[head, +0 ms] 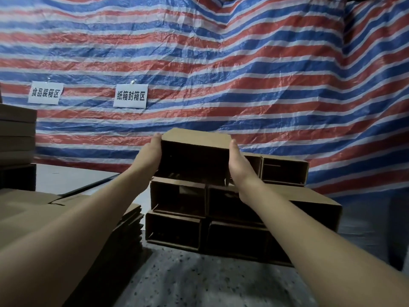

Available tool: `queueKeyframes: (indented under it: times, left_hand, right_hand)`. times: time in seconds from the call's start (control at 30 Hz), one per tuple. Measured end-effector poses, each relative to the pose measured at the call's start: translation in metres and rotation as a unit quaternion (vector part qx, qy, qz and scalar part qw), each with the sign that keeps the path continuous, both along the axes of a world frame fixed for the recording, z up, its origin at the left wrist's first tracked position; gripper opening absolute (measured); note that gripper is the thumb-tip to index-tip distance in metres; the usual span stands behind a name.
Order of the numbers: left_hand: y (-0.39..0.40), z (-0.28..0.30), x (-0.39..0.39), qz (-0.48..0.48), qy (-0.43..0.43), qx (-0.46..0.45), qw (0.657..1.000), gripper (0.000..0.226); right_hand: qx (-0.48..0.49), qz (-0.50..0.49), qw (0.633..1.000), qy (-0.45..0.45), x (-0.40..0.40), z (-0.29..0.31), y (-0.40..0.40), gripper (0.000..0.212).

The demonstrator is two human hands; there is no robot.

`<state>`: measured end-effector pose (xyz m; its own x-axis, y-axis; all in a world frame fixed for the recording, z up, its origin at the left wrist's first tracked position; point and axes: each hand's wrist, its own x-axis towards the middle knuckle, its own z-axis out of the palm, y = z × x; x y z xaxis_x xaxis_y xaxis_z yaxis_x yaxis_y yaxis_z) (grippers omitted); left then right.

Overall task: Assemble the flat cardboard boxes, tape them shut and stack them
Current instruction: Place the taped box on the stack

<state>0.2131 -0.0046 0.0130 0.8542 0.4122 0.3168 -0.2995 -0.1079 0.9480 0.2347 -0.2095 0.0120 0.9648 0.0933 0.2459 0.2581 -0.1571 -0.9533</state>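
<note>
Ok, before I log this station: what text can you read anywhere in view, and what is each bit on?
"食品装箱区" on the left white paper sign, fixed to the striped tarp.
"纸箱封箱区" on the right white paper sign, on the same tarp.
No readable print shows on the held box, which the left hand and right hand press between them, nor on the stacked boxes or the flat cardboard.

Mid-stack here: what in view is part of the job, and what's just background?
Job: held box, left hand, right hand, stacked boxes, flat cardboard pile.
Background: striped tarp, two paper signs, speckled floor.
</note>
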Motion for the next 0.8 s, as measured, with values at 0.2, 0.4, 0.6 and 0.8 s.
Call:
queueKeyframes:
  times: [0.2,0.4,0.6,0.8]
  left_hand:
    - [0.023,0.000,0.054,0.001,0.071,-0.006,0.997,0.073]
    - [0.037,-0.005,0.091,-0.001,0.097,-0.014,0.995,0.073]
    - [0.045,-0.013,0.116,0.003,0.112,-0.028,0.993,0.074]
    - [0.051,-0.028,0.130,-0.003,0.107,-0.006,0.994,0.076]
  right_hand:
    - [-0.082,-0.036,0.996,0.012,0.061,0.012,0.026,0.083]
    - [-0.098,-0.046,0.993,0.038,0.103,0.000,0.043,0.087]
    - [-0.101,-0.039,0.993,0.047,0.130,-0.012,0.051,0.090]
    - [-0.098,-0.025,0.993,0.065,0.141,-0.023,0.054,0.087]
